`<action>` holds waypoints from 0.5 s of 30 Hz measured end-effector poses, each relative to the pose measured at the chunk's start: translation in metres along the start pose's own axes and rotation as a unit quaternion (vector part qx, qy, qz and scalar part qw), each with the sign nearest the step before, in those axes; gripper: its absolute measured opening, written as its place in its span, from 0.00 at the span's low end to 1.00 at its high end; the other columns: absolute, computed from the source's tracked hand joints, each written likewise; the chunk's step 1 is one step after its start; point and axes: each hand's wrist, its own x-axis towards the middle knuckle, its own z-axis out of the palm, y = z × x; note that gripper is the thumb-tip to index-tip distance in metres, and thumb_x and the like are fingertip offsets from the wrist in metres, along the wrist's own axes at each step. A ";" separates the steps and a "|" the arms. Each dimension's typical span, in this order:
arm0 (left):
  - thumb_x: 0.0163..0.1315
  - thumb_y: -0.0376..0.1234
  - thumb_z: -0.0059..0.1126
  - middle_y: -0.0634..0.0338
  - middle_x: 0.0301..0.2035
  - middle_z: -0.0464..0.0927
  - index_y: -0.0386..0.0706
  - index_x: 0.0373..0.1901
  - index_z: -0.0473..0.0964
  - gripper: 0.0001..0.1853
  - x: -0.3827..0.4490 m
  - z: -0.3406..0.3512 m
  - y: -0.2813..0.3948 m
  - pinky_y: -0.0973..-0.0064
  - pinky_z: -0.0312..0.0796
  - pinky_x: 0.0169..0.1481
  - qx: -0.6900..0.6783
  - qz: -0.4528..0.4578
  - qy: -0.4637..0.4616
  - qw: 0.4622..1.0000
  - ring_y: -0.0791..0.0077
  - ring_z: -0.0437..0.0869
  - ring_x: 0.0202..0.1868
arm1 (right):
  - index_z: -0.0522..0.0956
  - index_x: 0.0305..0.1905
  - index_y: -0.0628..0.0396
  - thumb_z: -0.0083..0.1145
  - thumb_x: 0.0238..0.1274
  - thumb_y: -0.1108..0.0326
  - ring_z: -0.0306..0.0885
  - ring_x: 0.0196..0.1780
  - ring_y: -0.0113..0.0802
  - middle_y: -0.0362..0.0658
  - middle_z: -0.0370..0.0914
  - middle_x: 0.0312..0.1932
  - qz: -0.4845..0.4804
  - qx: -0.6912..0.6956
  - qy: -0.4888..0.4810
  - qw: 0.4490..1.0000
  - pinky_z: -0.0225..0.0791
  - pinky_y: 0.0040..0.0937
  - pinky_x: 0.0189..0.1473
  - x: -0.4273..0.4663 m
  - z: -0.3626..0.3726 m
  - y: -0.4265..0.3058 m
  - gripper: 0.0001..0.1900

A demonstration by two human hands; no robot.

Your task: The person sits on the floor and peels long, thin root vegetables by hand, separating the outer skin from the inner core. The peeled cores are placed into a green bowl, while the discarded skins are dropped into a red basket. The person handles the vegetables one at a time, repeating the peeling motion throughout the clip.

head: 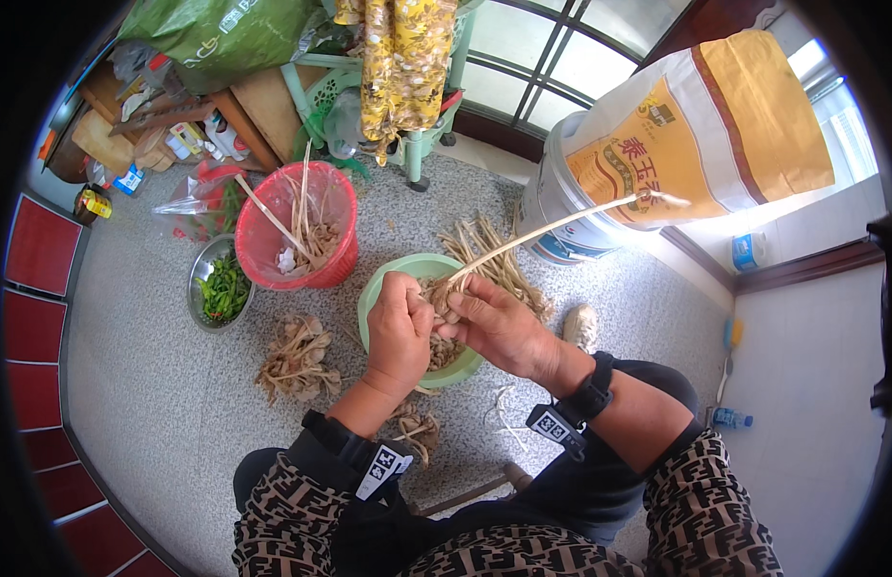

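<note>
Over a light green plastic basin (466, 369), my right hand (514, 328) grips a dried garlic bulb (438, 296) whose long dry stalk (554, 229) points up and to the right. My left hand (402, 324) is curled against the bulb's other side, fingers closed on its outer layers. Loose pale pieces, perhaps garlic cloves or skins, lie in the basin. Behind it is a heap of dry stalks (489, 252) on the floor. Left of the basin lies a pile of dried garlic bulbs (299, 357), and a smaller clump (415, 425) is nearer my legs.
A red plastic bucket (352, 249) holding stalks and scraps stands beyond the left pile, beside a metal bowl of green peppers (224, 288). A large white pail (554, 209) with an upturned rice sack (676, 130) stands at right. A green rack (415, 155) is at the back.
</note>
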 end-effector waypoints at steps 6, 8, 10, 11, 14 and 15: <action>0.70 0.30 0.40 0.63 0.24 0.69 0.40 0.35 0.65 0.05 0.008 -0.007 -0.002 0.79 0.65 0.25 -0.417 -0.297 -0.068 0.857 0.77 0.73 0.24 | 0.69 0.56 0.55 0.49 0.70 0.70 0.76 0.51 0.35 0.46 0.76 0.49 0.028 0.066 0.000 0.997 0.71 0.30 0.54 -0.002 -0.001 -0.015 0.13; 0.70 0.30 0.43 0.62 0.26 0.70 0.39 0.36 0.66 0.04 0.007 -0.007 -0.003 0.82 0.64 0.25 -0.510 -0.310 -0.062 0.800 0.81 0.72 0.25 | 0.69 0.54 0.57 0.49 0.70 0.68 0.77 0.48 0.34 0.45 0.76 0.46 0.027 0.052 0.011 0.998 0.72 0.30 0.53 -0.001 -0.001 -0.016 0.12; 0.70 0.30 0.45 0.60 0.27 0.72 0.39 0.37 0.66 0.04 0.005 -0.006 -0.004 0.81 0.64 0.26 -0.430 -0.313 -0.110 0.839 0.80 0.72 0.25 | 0.69 0.53 0.57 0.49 0.71 0.66 0.78 0.46 0.33 0.44 0.76 0.43 0.020 0.029 0.007 0.999 0.73 0.30 0.52 -0.001 -0.002 -0.015 0.12; 0.70 0.30 0.46 0.60 0.28 0.72 0.39 0.37 0.66 0.03 0.004 -0.006 -0.005 0.80 0.65 0.26 -0.407 -0.304 -0.136 0.851 0.80 0.72 0.25 | 0.69 0.53 0.57 0.50 0.71 0.65 0.78 0.46 0.33 0.44 0.76 0.43 0.014 0.012 0.001 1.000 0.73 0.30 0.52 0.000 -0.002 -0.013 0.12; 0.69 0.30 0.49 0.60 0.30 0.73 0.40 0.38 0.66 0.04 0.002 -0.005 -0.006 0.80 0.65 0.27 -0.419 -0.327 -0.143 0.835 0.79 0.72 0.26 | 0.70 0.52 0.57 0.51 0.71 0.63 0.77 0.45 0.31 0.42 0.76 0.42 0.007 -0.012 -0.014 1.000 0.72 0.29 0.50 0.002 -0.004 -0.010 0.13; 0.69 0.30 0.49 0.60 0.30 0.73 0.40 0.38 0.66 0.04 0.002 -0.006 -0.007 0.80 0.65 0.27 -0.437 -0.338 -0.143 0.822 0.79 0.72 0.26 | 0.71 0.52 0.57 0.51 0.70 0.62 0.77 0.44 0.31 0.42 0.76 0.41 0.009 -0.016 -0.009 1.000 0.72 0.28 0.50 0.002 -0.005 -0.010 0.13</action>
